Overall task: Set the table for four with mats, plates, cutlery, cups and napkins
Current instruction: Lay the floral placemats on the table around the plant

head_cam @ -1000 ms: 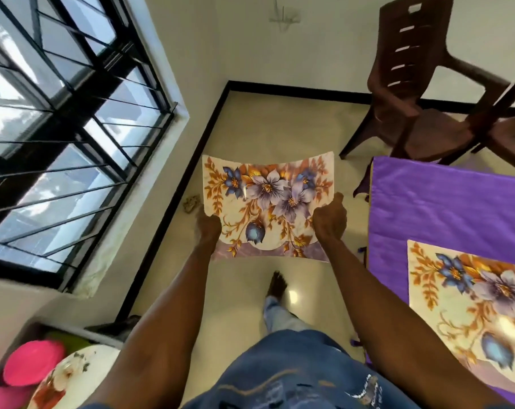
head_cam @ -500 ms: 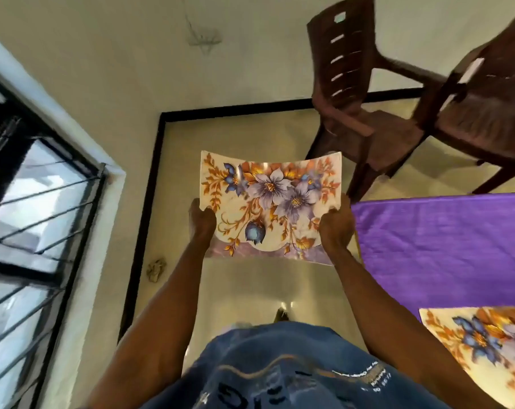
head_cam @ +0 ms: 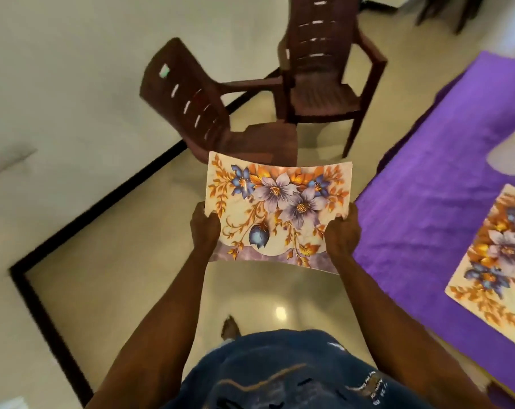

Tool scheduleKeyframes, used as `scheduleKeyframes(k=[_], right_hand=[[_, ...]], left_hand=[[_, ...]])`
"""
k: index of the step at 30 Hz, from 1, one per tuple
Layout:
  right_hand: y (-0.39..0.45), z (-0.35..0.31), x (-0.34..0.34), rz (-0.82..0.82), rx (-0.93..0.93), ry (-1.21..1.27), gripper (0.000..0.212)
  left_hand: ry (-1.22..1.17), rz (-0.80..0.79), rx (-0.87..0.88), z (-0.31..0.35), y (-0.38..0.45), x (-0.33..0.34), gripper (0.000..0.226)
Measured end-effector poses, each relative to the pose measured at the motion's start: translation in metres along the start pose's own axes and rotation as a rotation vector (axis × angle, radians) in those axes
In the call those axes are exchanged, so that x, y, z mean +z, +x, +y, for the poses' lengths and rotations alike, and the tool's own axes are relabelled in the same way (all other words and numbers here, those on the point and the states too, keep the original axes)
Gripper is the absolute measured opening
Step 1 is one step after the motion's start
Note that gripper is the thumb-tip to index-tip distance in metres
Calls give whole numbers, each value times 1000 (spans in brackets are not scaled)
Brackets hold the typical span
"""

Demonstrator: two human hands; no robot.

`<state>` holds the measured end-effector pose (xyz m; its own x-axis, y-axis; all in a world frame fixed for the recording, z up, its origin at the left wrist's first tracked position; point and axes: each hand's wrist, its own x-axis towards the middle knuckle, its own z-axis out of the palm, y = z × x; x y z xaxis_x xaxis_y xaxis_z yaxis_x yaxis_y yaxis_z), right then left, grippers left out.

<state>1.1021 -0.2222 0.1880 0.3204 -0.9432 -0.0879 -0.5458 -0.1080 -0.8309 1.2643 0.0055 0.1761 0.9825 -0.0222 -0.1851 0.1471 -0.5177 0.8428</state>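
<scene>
The left hand (head_cam: 204, 228) and the right hand (head_cam: 342, 231) each gripped a side edge of the floral placemat (head_cam: 277, 208), held above the floor, just beside the purple-covered worktop (head_cam: 421, 202).

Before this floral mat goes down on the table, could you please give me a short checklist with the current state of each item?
1. Both hands grip the floral placemat: left hand and right hand hold its side edges: ok.
2. Mat over the purple tablecloth: not ok, it hangs over the floor.
3. Free cloth beside the laid placemat: ok.
4. White roll clear of the landing spot: cannot tell.
5. Brown plastic chairs clear of the path: ok.
</scene>
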Motion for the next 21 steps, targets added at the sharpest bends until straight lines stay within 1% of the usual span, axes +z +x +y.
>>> scheduleKeyframes(k=[3,5,7,12,15,18,21], right_hand=[[-3,-9,7,135,108,23,39],[-3,-11,8,238,185,34,41],[2,-10,7,300,229,69,42],[23,-4,0,496,322,118,40],[48,2,0,601,369,149,36],[76,8,2,667,444,172,33],[101,13,-4,753,527,234,32]], left_hand=[[-1,-136,80,31,44,4,26],[15,-201,128,55,67,16,29],[26,-253,173,76,85,35,30],[83,-412,308,125,112,103,27],[118,-488,349,156,119,147,25],[178,-568,388,177,132,192,27],[279,-612,431,212,138,233,29]])
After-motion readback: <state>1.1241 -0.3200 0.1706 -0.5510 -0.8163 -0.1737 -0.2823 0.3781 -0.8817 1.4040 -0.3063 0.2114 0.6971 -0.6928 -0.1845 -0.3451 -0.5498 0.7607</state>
